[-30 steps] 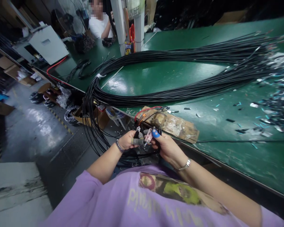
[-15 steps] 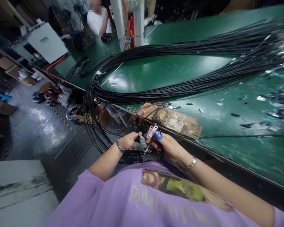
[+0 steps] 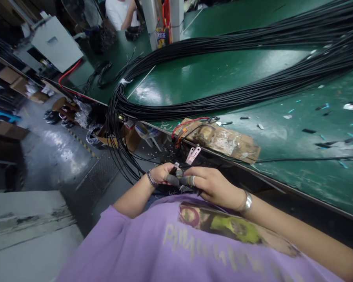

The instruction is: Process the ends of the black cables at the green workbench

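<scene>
My left hand [image 3: 164, 174] is closed around a black cable [image 3: 174, 168], whose cut end sticks up between thumb and fingers. Grey finger covers are on its tips. My right hand [image 3: 213, 186] meets it from the right, fingers pinched together at the cable's end, also with grey covers. Pale thin wires [image 3: 184, 188] show a little under the fingertips, mostly hidden. Just above both hands, a pink clip-like tool [image 3: 193, 155] juts out from the bench edge, touched by neither hand.
A long bundle of black cables [image 3: 176, 112] loops over the green bench [image 3: 176, 86] and hangs off its left end. A worn wooden block [image 3: 223, 141] with red and black wires lies at the edge. Cut scraps [image 3: 308, 131] lie at right. Another person [image 3: 120, 13] is behind.
My right hand has moved away from the pink tool, down and toward my left hand, and its fingers now close at the cable end. The view has shifted slightly.
</scene>
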Demonstrator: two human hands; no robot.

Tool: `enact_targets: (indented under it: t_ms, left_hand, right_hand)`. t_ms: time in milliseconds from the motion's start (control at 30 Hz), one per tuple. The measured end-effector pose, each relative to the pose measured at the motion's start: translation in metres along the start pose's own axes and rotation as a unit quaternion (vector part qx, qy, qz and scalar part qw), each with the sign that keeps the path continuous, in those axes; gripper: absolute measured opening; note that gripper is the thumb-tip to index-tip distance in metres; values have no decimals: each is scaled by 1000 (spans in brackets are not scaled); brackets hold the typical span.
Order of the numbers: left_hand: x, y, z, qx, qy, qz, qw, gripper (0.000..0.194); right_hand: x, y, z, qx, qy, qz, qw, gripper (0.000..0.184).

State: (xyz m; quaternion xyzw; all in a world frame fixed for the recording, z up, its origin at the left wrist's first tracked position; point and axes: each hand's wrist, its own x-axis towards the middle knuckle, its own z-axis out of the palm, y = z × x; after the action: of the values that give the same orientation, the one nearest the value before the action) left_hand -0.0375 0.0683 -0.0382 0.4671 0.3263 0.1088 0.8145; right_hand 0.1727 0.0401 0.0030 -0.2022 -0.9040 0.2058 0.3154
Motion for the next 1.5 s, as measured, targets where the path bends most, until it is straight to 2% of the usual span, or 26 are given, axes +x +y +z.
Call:
enact_targets:
  t_ms: [67,133,200,300,367,533,633,700,833,1300,1500]
  left_hand:
    - [-1,3,2,2,-4,-5,1000,49]
    - [0,6,5,10,-8,-16,1000,48]
    - [0,10,8,28,-16,-32,999,47]
    - [0,15,10,51,-10,-46,998,46]
    - [-1,17,9,49,6,-35,998,47]
    - [0,21,-1,24,42,22,999,49]
    - [6,24,-4,-10,63,59,996,52]
    - [11,26,-5,-43,73,89,993,53]
    - [19,29,-4,-88,88,127,984,53]
    - [27,23,-6,-76,80,84,990,49]
    - [23,26,-6,-61,74,92,991,50]
  right_hand:
    - [2,1,-4,76,-34,33,996,32]
    - [6,0,-6,180,-70,78,978,26]
    - [11,-2,-7,276,-96,137,946,19]
    - [13,-4,-6,366,-103,252,890,11]
    - [11,-3,-4,415,-78,322,847,9]
    - [6,11,1,528,98,453,712,47]
    - [14,18,4,551,167,471,668,54]
    - [22,19,6,551,201,473,657,53]
    - [31,17,10,554,224,454,660,51]
    - [32,15,16,556,256,451,649,52]
    - [26,14,19,573,256,462,627,52]
